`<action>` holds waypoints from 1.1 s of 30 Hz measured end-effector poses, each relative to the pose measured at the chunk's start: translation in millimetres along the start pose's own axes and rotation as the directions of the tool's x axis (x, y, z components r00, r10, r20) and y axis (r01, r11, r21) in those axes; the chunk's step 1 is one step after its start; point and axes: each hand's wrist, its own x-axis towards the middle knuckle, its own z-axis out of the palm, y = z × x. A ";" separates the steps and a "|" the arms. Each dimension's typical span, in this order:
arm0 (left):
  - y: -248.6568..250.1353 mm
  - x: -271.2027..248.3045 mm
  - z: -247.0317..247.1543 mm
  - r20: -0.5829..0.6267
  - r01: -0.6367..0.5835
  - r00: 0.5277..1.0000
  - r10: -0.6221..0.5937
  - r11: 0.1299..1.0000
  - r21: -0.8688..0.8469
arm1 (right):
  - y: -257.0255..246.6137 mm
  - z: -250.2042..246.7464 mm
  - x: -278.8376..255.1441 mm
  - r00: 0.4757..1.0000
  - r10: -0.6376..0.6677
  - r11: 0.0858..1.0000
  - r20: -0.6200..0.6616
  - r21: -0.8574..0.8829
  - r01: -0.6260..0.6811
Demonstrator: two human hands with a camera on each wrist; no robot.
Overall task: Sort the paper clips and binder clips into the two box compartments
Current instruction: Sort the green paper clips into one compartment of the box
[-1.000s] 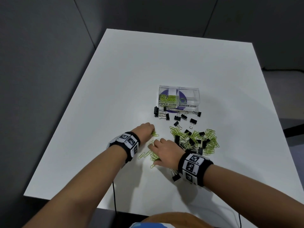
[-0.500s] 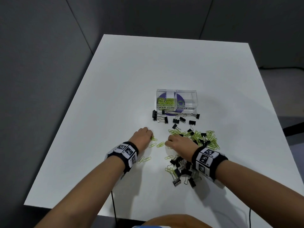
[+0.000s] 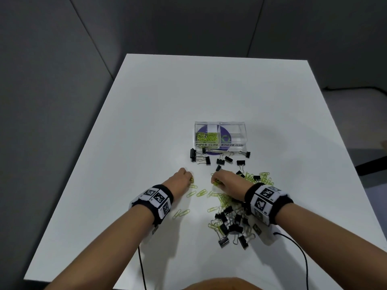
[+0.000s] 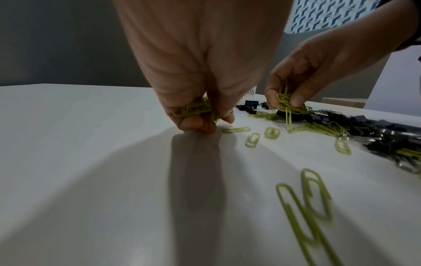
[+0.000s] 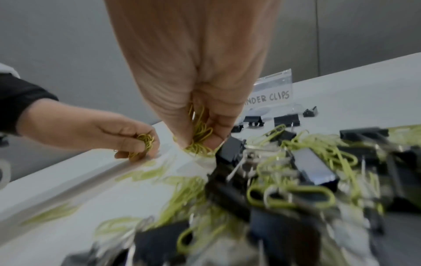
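A clear two-compartment box [image 3: 243,130] stands mid-table, labelled PAPER CLIPS and BINDER CLIPS; green paper clips fill its left half. My left hand [image 3: 181,178] grips a bunch of green paper clips [image 4: 196,110] with its fingertips down at the table. My right hand [image 3: 225,180] pinches another green bunch [image 5: 200,133] at the edge of a mixed pile of black binder clips [image 3: 232,225] and green clips under my right wrist. Loose paper clips [image 3: 201,193] lie between the hands.
More black binder clips [image 3: 201,156] lie scattered just in front of the box. A second green heap [image 3: 261,178] sits right of my right hand. The white table [image 3: 146,122] stretches bare to the left and behind the box. Black cables hang off the near edge.
My right hand moved up from the near left of the pile toward the box side, uncovering the binder clips beneath it. The left hand stayed nearly in place.
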 end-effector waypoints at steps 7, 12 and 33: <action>0.1 7.7 -32.2 -0.011 -0.034 0.999 0.033 0.995 -0.096 | -5.1 -54.6 9.4 0.984 -0.053 0.998 -0.172 0.009 0.055; -3.5 21.4 -76.6 -0.121 -0.057 0.992 0.043 0.992 -0.112 | -6.7 -92.6 45.9 0.921 -0.084 0.996 -0.381 -0.054 0.068; 36.5 100.3 -138.8 -0.059 -0.145 0.986 0.153 0.983 0.115 | 35.5 -90.6 30.6 0.902 0.058 0.994 -0.427 0.107 -0.013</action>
